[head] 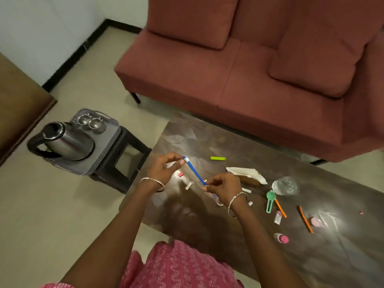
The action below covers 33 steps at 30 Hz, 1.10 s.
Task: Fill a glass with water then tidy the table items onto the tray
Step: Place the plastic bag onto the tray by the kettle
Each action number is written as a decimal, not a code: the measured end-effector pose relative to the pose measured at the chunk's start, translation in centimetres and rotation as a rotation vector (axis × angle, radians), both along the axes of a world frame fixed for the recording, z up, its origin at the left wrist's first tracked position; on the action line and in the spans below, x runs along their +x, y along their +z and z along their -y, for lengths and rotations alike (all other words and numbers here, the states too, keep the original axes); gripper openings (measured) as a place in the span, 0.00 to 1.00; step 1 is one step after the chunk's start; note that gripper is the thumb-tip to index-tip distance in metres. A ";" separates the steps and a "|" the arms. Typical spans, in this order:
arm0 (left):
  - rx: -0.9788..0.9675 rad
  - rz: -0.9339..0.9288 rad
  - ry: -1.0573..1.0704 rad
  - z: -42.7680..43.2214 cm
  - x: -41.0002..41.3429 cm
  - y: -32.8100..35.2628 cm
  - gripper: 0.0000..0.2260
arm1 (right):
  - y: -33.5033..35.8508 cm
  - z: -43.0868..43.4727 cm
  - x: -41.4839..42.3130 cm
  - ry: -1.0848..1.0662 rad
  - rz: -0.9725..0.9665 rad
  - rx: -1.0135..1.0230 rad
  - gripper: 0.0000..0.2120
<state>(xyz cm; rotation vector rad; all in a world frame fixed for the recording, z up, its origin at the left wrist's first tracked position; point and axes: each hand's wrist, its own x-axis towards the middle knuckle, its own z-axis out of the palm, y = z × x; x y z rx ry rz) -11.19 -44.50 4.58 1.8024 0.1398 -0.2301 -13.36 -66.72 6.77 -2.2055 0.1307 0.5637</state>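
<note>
Both hands are busy: left hand point(166, 168) pinches the top end of the blue stick point(194, 171), right hand point(221, 187) pinches the bottom end, and it's held slanted just above the table point(207, 138). The tray point(108, 132) sits on a stool point(124, 161) well off to the left of the left hand, across a floor gap. The glass point(285, 185) stands to the right of the right hand; can't tell if it holds water.

Risks, as I judge them: fingertip-only grip, so the stick may slip and drop into the clutter under the hands. The right forearm could clip the glass when reaching further right. The tray has little bare area, so loose small bits could roll off over the gap.

Counts:
- 1 blue stick, 1 glass, 1 tray, 1 jug point(66, 142)
- 2 steel cups point(85, 119) on the tray
- 2 orange sticks point(305, 220), 1 green scoop point(270, 199), 1 lime-green tube point(217, 158), 1 tissue point(247, 172), 1 sachet point(278, 217), 1 pink-capped bottle point(281, 238)
- at least 3 white bits point(188, 186) near the hands; the rest is too small to count
</note>
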 end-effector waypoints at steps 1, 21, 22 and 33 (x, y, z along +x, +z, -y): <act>-0.022 0.019 0.024 0.5 -0.9 1.0 0.03 | 1.2 0.6 -0.5 0.003 0.027 0.003 0.07; -0.036 0.507 0.318 8.6 -12.2 14.5 0.07 | 14.5 0.6 -7.3 0.062 0.713 0.376 0.02; -0.030 0.511 0.352 8.7 -12.5 14.7 0.05 | 14.5 0.3 -7.5 0.069 0.721 0.353 0.02; -0.232 0.434 0.775 1.9 -14.8 15.8 0.05 | 12.9 1.4 -7.8 0.119 0.897 -0.011 0.05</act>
